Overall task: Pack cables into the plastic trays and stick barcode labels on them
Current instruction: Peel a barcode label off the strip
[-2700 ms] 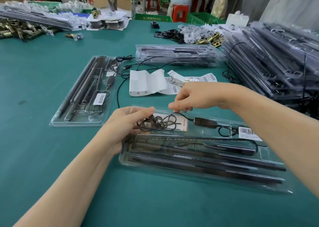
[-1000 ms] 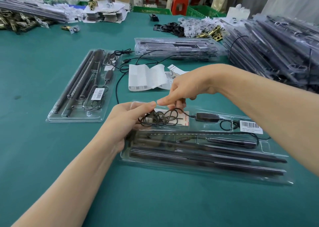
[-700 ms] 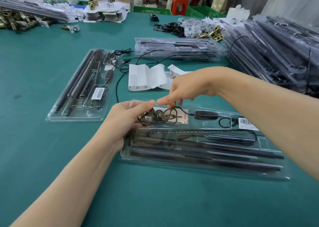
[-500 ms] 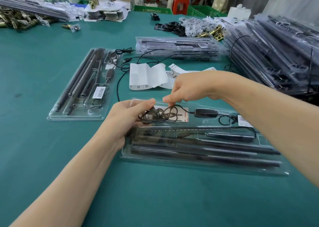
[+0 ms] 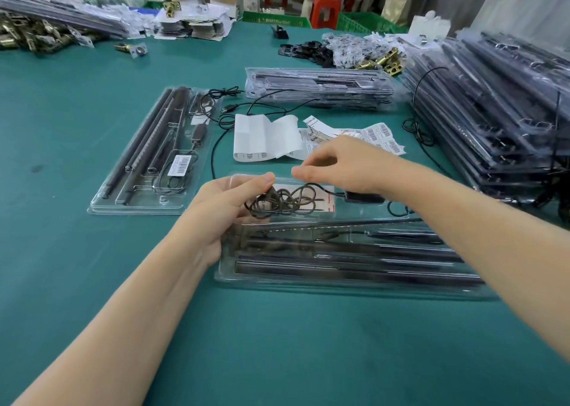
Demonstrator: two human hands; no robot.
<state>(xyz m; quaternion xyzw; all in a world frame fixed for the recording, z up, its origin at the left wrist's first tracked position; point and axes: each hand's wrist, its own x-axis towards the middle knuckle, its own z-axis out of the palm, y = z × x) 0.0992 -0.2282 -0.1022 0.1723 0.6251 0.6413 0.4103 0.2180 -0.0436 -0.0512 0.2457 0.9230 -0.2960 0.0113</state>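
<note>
The right hand (image 5: pixel 342 165) had drifted toward the coiled cable (image 5: pixel 282 203) in the tray (image 5: pixel 339 285), its grip pinched, on what I couldn't tell. The left hand (image 5: pixel 228 202) kept gripping the cable, nearly tucked.

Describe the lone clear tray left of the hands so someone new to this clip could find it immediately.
On the green table, look left of the curled white label strip: a clear plastic tray of dark rods lies alone, slanted. Unlike the nearer clear tray, it lies untouched, with its white barcode label in plain view.
</note>
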